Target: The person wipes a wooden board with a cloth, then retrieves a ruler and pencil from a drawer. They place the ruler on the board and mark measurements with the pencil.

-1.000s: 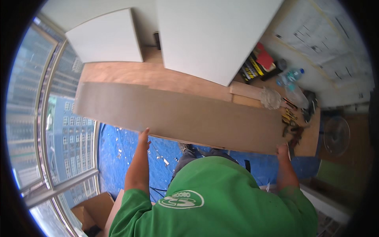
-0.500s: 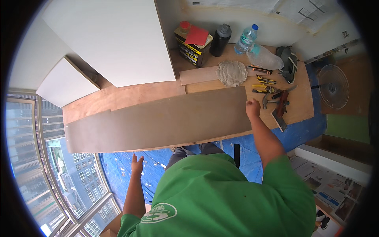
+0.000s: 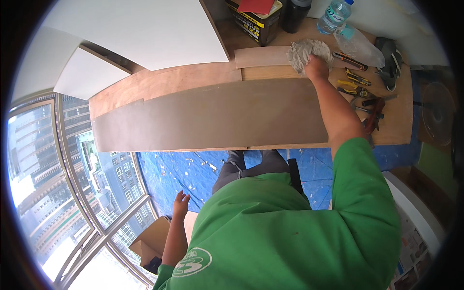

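Note:
My right hand [image 3: 317, 67] reaches to the far side of the workbench, its fingers closed on the near edge of a crumpled beige rag [image 3: 305, 50]. The rag lies partly over a narrow pale wooden strip [image 3: 261, 57]. In front of it stretches a long grey-brown sheet [image 3: 208, 118] with a smooth, flat face. My left hand [image 3: 181, 204] hangs low at my left side, away from the bench. Its fingers are apart and it holds nothing.
Right of the rag lie a utility knife [image 3: 351, 61], yellow-handled pliers [image 3: 354, 90] and a red plane-like tool [image 3: 374, 115]. Behind stand a black-and-yellow can [image 3: 256, 24], a dark bottle [image 3: 295, 15] and a water bottle [image 3: 334, 17]. White panels [image 3: 140, 31] lie at left; blue sheeting [image 3: 169, 176] covers the floor.
My right hand has moved from the grey-brown sheet's right end up to the rag and closed on it. My left hand hangs lower in the picture. The view has shifted.

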A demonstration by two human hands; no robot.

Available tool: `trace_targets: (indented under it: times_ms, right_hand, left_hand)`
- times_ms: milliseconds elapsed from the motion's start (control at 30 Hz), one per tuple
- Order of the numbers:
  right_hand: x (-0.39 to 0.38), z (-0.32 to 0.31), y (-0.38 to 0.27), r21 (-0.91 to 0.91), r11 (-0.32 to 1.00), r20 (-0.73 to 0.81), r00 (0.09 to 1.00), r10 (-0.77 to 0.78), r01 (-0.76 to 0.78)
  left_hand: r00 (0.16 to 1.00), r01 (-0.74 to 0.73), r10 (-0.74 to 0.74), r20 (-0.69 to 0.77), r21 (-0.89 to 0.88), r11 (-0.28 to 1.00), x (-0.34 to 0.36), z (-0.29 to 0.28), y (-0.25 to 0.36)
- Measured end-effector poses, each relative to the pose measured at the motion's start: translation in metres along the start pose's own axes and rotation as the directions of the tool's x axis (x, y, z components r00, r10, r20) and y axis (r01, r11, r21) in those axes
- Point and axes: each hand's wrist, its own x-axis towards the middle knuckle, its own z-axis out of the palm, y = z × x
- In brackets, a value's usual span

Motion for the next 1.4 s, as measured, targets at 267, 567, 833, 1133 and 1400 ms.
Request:
trace_targets:
  times_ms: [267,567,833,1133,1400]
  right_hand:
    - [-0.113,-0.043,-0.042,0.224,0.786,-0.170,0.818,-0.550,0.576]
    - [-0.273,0.024,-0.133,0.258,0.744,0.208,0.716,-0.666,0.617]
    - [-0.298,0.090,-0.189,0.133,0.880,0.276,0.836,-0.474,0.455]
    - [-0.341,0.137,-0.232,0.139,0.759,0.126,0.749,-0.650,0.636]
    - [-0.299,0.077,0.029,-0.179,0.979,0.000,0.995,-0.095,0.094]
  left_hand:
    - [0.984,-0.178,0.177,0.019,0.099,0.979,0.015,0.033,0.048]
    - [0.880,-0.358,0.475,-0.026,0.621,0.697,0.099,0.022,0.231]
    - [0.952,-0.232,0.306,0.026,0.714,0.660,0.140,0.023,0.291]
    - [0.914,-0.328,0.404,0.039,0.659,0.677,0.163,0.030,0.270]
    - [0.912,-0.347,0.403,0.068,0.650,0.676,0.166,0.031,0.264]
